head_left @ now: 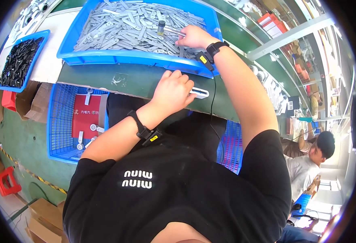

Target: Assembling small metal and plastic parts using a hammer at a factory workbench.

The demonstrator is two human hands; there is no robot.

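Note:
My left hand (172, 90) is closed over a light grey-white elongated part (200, 93) at the near edge of the green table; one end of the part sticks out to the right of my fingers. Raised over the blue bin's right side, my right hand (196, 37) is wrapped round the metal handle of a small hammer (161, 28) with a black and yellowish head pointing left. Beneath the hammer, many flat grey strip-shaped parts (125, 28) fill the large blue bin (109, 58). My fingers hide most of the part in my left hand.
A blue tray (35, 60) of black parts sits at the left. Below the table stands a blue basket (52, 121) with several white-grey pieces. A black cable (212, 105) hangs from my right wrist. A person (307, 162) is at the right. A red stool (7, 181) stands lower left.

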